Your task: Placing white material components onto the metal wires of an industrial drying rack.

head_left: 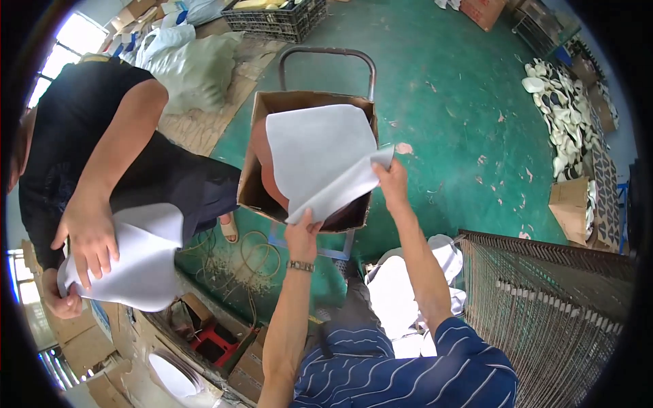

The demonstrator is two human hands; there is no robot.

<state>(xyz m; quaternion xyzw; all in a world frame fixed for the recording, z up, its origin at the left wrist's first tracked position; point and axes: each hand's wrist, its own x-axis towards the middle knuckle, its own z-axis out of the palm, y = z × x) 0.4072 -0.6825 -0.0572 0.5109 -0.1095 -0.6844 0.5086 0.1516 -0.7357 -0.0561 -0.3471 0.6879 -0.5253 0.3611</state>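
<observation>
My left hand [301, 234] pinches the lower corner of a large white sheet [316, 153], and my right hand [391, 175] grips its right corner. The sheet hangs over an open brown cardboard box [255, 163] that sits on a metal hand trolley [326, 53]. Inside the box a brownish curved sheet shows under the white one. A watch is on my left wrist.
A person in black stands at left, both hands on another white sheet [146, 258]. A wire rack [551, 306] stands at right. White sheets [394, 285] lie below the box. Shoe soles [561, 112], cardboard boxes and a plastic crate [275, 20] lie around the green floor.
</observation>
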